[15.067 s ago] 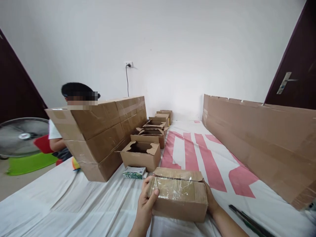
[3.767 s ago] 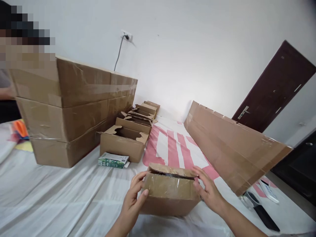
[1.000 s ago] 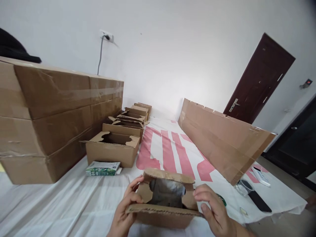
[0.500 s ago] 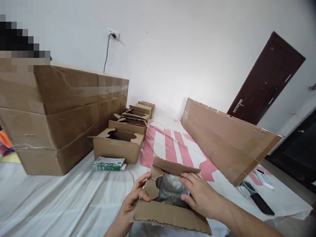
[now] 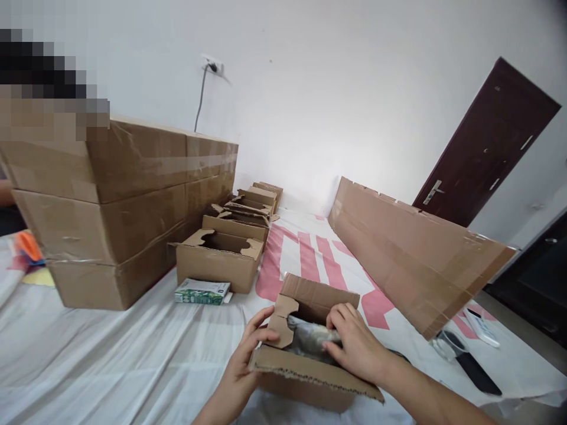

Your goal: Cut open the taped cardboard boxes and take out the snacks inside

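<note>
Bag (image 5: 306, 336) could snag on near flap (image 5: 315, 370) if dragged sideways; left hand (image 5: 243, 359) clamped on box (image 5: 305, 394), right hand (image 5: 358, 343) at bag, grip unclear.

Taped cartons (image 5: 137, 189) stand stacked three high on the white cloth (image 5: 133, 366), a person (image 5: 39, 68) partly visible behind. Alongside, open cardboard boxes (image 5: 215, 267) form a row, a green-and-white packet (image 5: 202, 292) before the nearest. A long cardboard panel (image 5: 411, 248) stands at right, a maroon door (image 5: 487, 141) beyond. A cord (image 5: 200, 100) hangs from a wall socket (image 5: 206, 61).
</note>
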